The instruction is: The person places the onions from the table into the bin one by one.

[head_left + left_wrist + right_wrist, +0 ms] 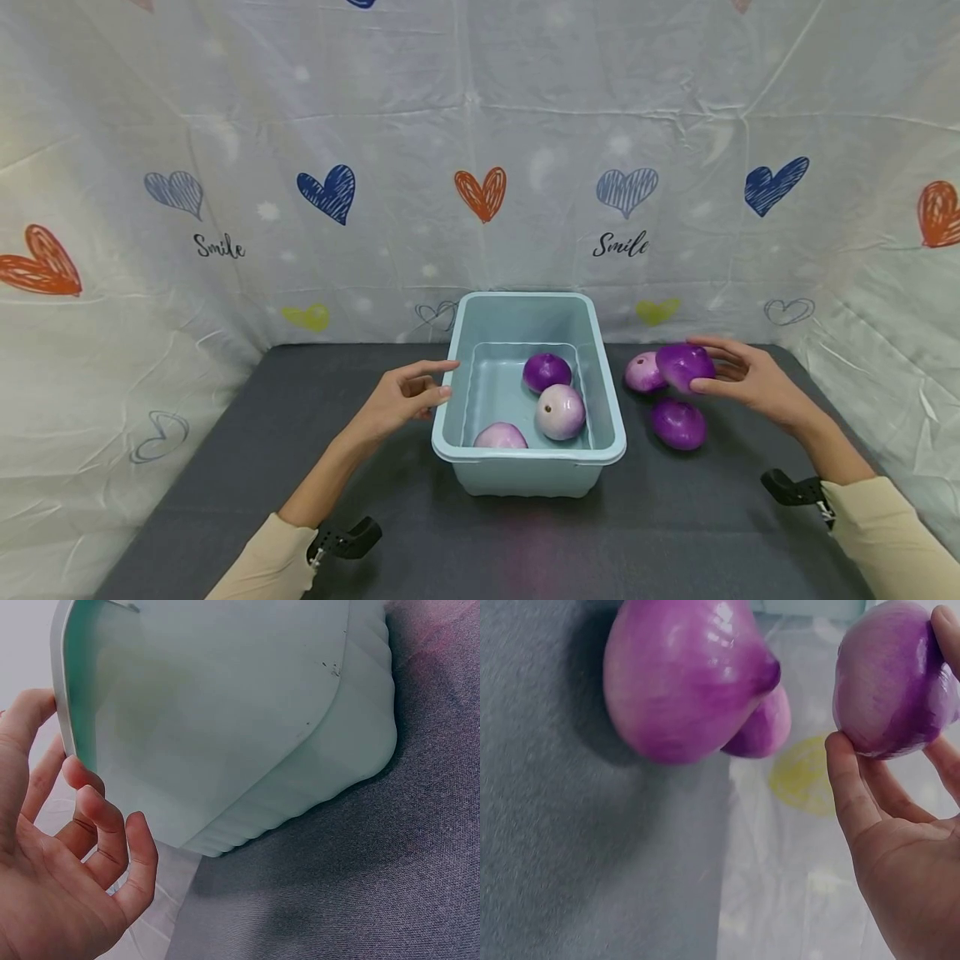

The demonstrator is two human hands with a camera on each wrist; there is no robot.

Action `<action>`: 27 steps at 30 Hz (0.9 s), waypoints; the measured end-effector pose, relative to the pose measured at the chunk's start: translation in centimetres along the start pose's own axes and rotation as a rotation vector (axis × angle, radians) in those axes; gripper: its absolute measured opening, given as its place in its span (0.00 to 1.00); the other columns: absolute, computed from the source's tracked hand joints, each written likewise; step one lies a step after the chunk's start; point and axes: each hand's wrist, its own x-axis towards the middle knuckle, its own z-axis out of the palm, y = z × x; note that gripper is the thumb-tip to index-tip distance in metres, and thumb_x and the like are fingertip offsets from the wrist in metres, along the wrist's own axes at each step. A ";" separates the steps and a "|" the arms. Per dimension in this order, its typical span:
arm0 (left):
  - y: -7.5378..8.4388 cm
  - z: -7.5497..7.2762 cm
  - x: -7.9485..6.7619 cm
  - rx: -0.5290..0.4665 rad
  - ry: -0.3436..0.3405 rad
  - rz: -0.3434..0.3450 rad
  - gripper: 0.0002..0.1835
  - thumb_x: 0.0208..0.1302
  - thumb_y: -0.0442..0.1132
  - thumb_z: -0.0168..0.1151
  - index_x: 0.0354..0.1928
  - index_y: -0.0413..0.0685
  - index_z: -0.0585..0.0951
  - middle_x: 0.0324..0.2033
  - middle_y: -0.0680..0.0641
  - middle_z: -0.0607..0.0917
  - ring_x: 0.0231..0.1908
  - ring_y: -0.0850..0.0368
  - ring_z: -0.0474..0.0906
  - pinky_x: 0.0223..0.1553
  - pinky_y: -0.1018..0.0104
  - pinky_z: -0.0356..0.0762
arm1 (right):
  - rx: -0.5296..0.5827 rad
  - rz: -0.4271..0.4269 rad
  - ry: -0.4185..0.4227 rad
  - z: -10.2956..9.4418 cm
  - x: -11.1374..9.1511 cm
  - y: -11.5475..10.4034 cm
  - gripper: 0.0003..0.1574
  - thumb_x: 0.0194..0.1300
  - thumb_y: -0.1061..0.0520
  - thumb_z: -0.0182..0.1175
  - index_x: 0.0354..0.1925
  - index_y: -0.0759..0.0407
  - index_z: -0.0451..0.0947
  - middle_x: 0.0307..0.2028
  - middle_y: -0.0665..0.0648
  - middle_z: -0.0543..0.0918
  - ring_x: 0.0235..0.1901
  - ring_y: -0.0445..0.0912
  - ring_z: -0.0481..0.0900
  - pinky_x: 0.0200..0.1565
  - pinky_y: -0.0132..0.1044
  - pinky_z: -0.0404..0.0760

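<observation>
In the head view, my right hand (753, 379) holds a purple onion (684, 367) between thumb and fingertips, above the table's right side. The right wrist view shows the fingers (847, 780) curved around this glossy onion (892, 679). Below and behind it are a dark purple onion (678, 424) and a paler one (643, 373). My left hand (401, 396) grips the left rim of a light blue plastic bin (517, 477), its other fingers curled beside the outer wall. Inside the bin are a dark purple onion (547, 372) and two pale ones (560, 412), one partly hidden by the front rim.
A dark grey cloth covers the table (225, 500). Behind it hangs a pale curtain (405, 125) printed with hearts and the word Smile, continuing along both sides. The bin stands mid-table, its far end near the curtain.
</observation>
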 end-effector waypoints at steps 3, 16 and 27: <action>0.0 0.0 0.0 0.000 0.001 0.000 0.24 0.73 0.39 0.65 0.68 0.47 0.78 0.35 0.41 0.82 0.30 0.49 0.74 0.39 0.47 0.79 | 0.006 -0.008 -0.003 0.4 0.3 -0.4 0.40 0.69 0.59 0.68 0.74 0.63 0.65 0.67 0.66 0.69 0.65 0.57 0.70 0.54 0.29 0.75; -0.1 0.0 0.0 0.001 0.004 0.003 0.24 0.73 0.40 0.65 0.68 0.48 0.78 0.36 0.40 0.82 0.32 0.40 0.75 0.40 0.45 0.79 | 0.048 -0.024 -0.049 2.1 2.0 -2.7 0.41 0.68 0.58 0.69 0.74 0.60 0.65 0.68 0.62 0.70 0.67 0.60 0.67 0.56 0.28 0.72; -0.2 0.0 0.1 0.003 0.004 -0.006 0.23 0.73 0.41 0.65 0.68 0.49 0.78 0.34 0.40 0.82 0.29 0.47 0.73 0.37 0.57 0.78 | 0.055 -0.044 -0.074 3.5 3.8 -3.8 0.42 0.67 0.58 0.71 0.74 0.59 0.66 0.68 0.60 0.70 0.67 0.58 0.67 0.60 0.30 0.70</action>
